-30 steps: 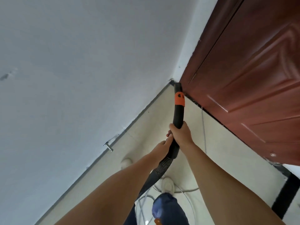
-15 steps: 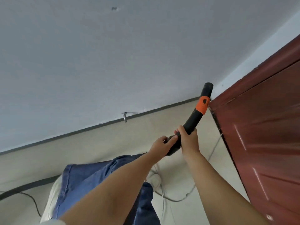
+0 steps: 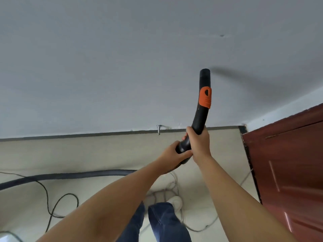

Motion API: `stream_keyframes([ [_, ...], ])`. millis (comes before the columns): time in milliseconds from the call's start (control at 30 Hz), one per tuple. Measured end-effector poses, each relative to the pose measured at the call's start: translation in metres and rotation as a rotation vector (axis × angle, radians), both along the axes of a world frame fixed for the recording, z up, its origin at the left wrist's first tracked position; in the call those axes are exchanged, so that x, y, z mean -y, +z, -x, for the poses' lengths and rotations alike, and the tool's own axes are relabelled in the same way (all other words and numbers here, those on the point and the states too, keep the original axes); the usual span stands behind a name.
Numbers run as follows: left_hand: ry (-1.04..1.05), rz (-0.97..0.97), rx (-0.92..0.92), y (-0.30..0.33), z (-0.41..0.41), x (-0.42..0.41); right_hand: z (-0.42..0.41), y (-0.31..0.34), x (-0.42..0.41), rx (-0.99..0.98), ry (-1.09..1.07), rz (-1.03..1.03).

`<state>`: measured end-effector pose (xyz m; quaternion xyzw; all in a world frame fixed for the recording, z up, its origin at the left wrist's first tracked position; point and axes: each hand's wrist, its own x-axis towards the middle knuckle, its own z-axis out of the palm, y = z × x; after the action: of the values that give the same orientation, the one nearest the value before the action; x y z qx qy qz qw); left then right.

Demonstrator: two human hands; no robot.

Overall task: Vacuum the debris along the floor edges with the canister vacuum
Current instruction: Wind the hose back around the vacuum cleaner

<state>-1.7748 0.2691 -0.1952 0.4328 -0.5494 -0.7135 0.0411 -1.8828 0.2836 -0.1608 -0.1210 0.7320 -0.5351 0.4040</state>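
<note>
Here both hands, left hand (image 3: 174, 152) and right hand (image 3: 199, 144), wrap fingers round black nozzle (image 3: 202, 109) (orange slider), raised against wall (image 3: 104, 67).

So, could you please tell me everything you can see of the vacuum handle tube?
The vacuum handle tube is a curved black plastic pipe with an orange slider near its open, bare end. It points up in front of the grey wall. The right hand grips its middle, the left hand its base, where the ribbed hose trails left.

A reddish-brown door (image 3: 286, 172) stands right of a grey wall (image 3: 104, 67), with a metal door stop (image 3: 159, 128) at its base.
</note>
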Motion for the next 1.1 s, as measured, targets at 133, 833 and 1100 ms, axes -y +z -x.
stream_keyframes([
  [133,0.127,0.046,-0.034,0.031,-0.095,0.036,-0.097,0.03,0.049,-0.056,0.251,0.045],
  [833,1.238,0.165,-0.091,0.091,-0.456,-0.064,-0.511,0.1,0.026,-0.187,1.438,0.269],
  [1100,1.521,0.273,-0.139,0.107,-0.606,-0.069,-0.689,0.123,0.026,-0.229,1.619,0.319],
])
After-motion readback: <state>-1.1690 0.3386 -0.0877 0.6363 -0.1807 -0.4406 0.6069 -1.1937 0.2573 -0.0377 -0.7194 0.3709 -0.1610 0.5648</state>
